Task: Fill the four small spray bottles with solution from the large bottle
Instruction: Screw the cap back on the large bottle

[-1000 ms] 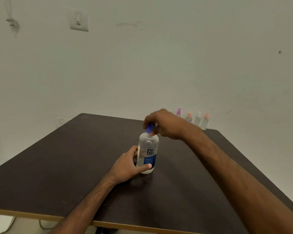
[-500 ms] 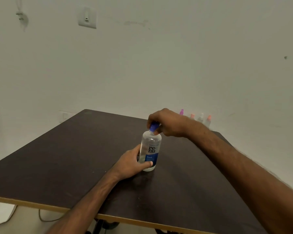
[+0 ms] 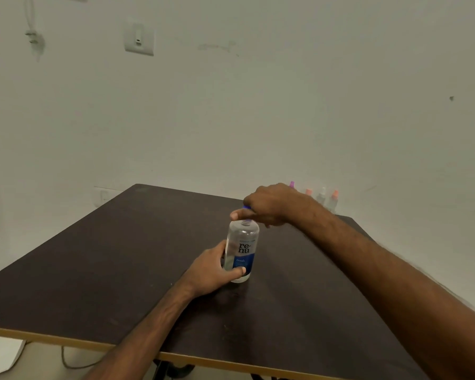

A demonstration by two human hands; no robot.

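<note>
Plain off-white wall [image 3: 258, 105] at far side, evenly lit. Switch plate [image 3: 139, 39] mounted upper left; corded plug [image 3: 35, 37] hanging further left. Small dark mark [image 3: 451, 98] at right. Dark brown table [image 3: 93, 270], pale edge banding, near.

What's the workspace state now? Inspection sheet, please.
Surface: dark table, tan edge.
Job's things: large bottle upright mid-table; four small spray bottles in a row at the far right corner.
Clutter: nothing seen.
Hands: left hand grips the bottle's body; right hand grips its blue cap.
Cables: cord hangs at upper left; cable loops below the table's near edge.
Surroundings: pale wall, wall switch.
</note>
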